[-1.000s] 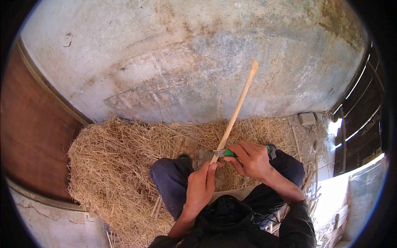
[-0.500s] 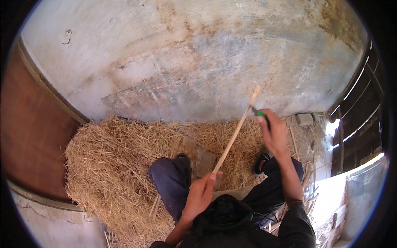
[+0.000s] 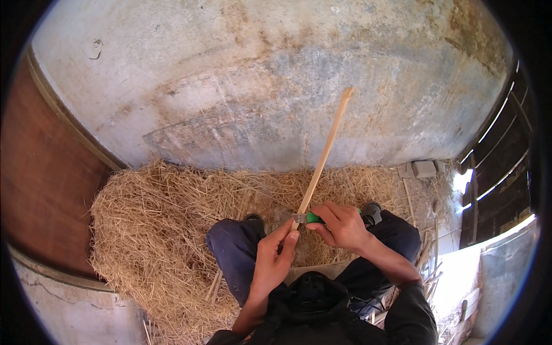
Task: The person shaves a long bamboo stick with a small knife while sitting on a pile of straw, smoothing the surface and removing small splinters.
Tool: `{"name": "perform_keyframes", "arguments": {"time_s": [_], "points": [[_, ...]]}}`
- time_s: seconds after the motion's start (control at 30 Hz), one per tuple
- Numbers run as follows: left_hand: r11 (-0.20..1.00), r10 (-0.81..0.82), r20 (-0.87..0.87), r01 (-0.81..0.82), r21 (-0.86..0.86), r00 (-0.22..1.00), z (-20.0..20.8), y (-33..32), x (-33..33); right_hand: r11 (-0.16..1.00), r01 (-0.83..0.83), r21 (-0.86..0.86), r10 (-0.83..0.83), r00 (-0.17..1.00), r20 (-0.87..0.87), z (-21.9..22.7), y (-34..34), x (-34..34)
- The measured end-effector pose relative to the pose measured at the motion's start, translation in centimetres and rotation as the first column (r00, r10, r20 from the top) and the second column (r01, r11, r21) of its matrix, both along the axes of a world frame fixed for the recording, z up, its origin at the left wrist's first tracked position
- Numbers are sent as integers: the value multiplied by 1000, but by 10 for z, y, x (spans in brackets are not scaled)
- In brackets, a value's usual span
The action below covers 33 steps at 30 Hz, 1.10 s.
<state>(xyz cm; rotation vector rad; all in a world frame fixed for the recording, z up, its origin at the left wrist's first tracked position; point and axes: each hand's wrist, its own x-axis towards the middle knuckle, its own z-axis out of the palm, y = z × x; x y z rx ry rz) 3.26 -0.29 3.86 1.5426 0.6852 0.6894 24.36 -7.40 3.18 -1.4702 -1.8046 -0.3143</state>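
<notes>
A long, pale wooden strip (image 3: 325, 150) slants up and away, its far end in front of the wall. My left hand (image 3: 275, 256) is closed around its near end, thumb and fingers pinching it. In my right hand (image 3: 342, 229) is a knife (image 3: 314, 217) with a green handle, the fingers wrapped round it. The knife's short blade lies across the strip, just beyond my left fingertips, and appears to touch it. Both hands are close together between my knees.
Curly wood shavings or straw (image 3: 167, 224) are heaped at left and along the wall's foot. A stained plaster wall (image 3: 259, 103) rises ahead. At left stands a brown panel (image 3: 52, 178). A block (image 3: 424, 168) and several sticks (image 3: 432, 253) lie at right.
My right hand has drawn the knife from near the strip's far end back to its near end, beside my left hand. The strip now stands a little steeper.
</notes>
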Motion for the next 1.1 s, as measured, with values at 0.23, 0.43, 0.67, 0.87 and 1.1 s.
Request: {"name": "perform_keyframes", "arguments": {"time_s": [0.23,0.43,0.67,0.87,1.1], "points": [[999,20,17,-21,29,1000,-11,-2,2,999,25,32,-25,1000,7,5,-2,1],[997,31,-1,-31,70,1000,-7,-3,3,998,42,47,-44,999,32,8,-2,3],[989,54,-12,-51,136,998,-8,-2,0,998,50,39,-52,997,50,6,1,5],[989,60,-86,-48,141,994,-6,-2,-4,996,86,-7,-85,994,64,7,0,9],[972,42,-122,-13,234,992,-24,-19,-20,916,399,39,-388,908,-161,19,5,74]]}}
